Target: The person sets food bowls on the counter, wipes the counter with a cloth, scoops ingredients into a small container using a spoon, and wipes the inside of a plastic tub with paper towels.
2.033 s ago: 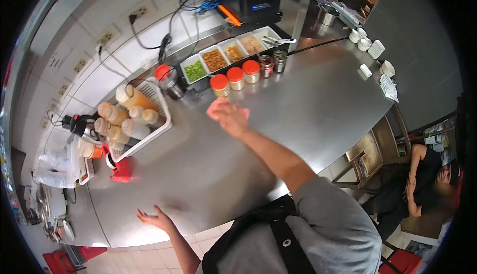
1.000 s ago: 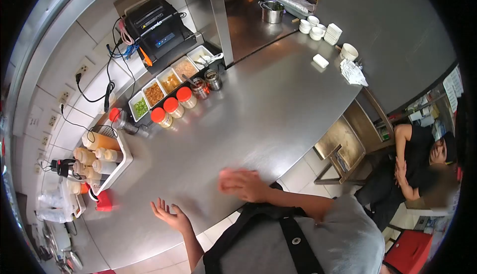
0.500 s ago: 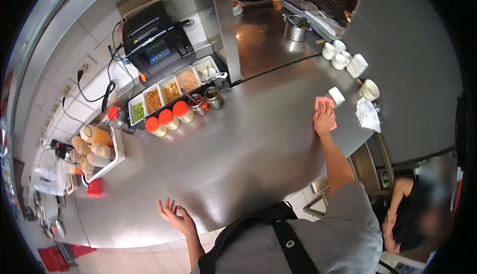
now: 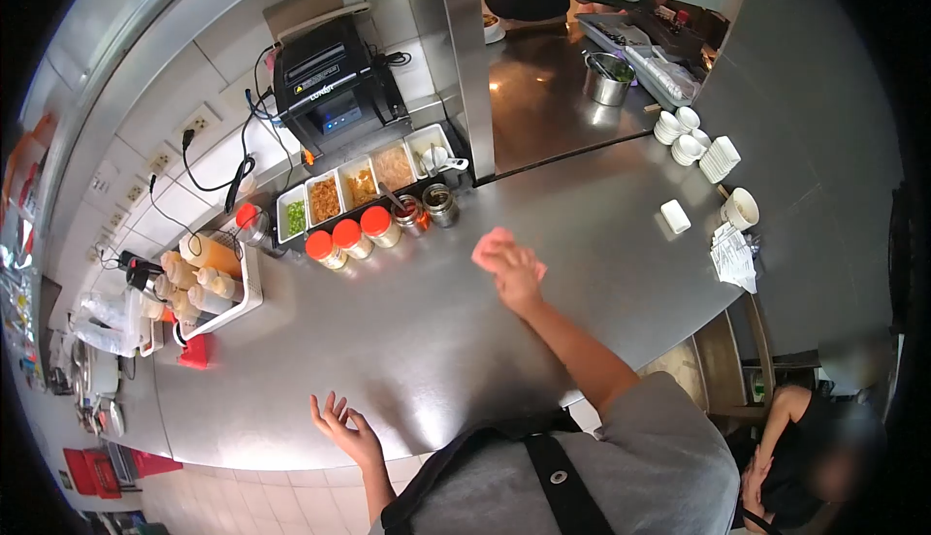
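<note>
The person's right hand (image 4: 520, 271) holds a pink cloth (image 4: 493, 243) under its bent fingers, against a brushed stainless-steel tabletop (image 4: 407, 326). The left hand (image 4: 351, 433) hangs near the tabletop's close edge, fingers spread and slightly curled.

Ahead and to the left of the right hand runs a row of white rectangular tubs. The first holds chopped green pieces (image 4: 295, 217), the next brown bits (image 4: 324, 199), then yellow-orange pieces (image 4: 361, 185) and pale pinkish shreds (image 4: 393, 163); metal and white utensils (image 4: 442, 159) rest in the last. Just nearer the hands stand three jars with red lids (image 4: 352, 235) and pale contents, beside a glass jar of red stuff (image 4: 411, 217) with a spoon in it and a glass jar with dark contents (image 4: 440, 206).

Forward and left of the left hand, a white plastic basket (image 4: 254, 292) carries squeeze bottles (image 4: 210, 255), some filled orange. To the right of the right hand sit stacked white cups (image 4: 668, 128) and a round cream bowl (image 4: 741, 209); farther ahead, a steel pot (image 4: 607, 89) contains something green.
</note>
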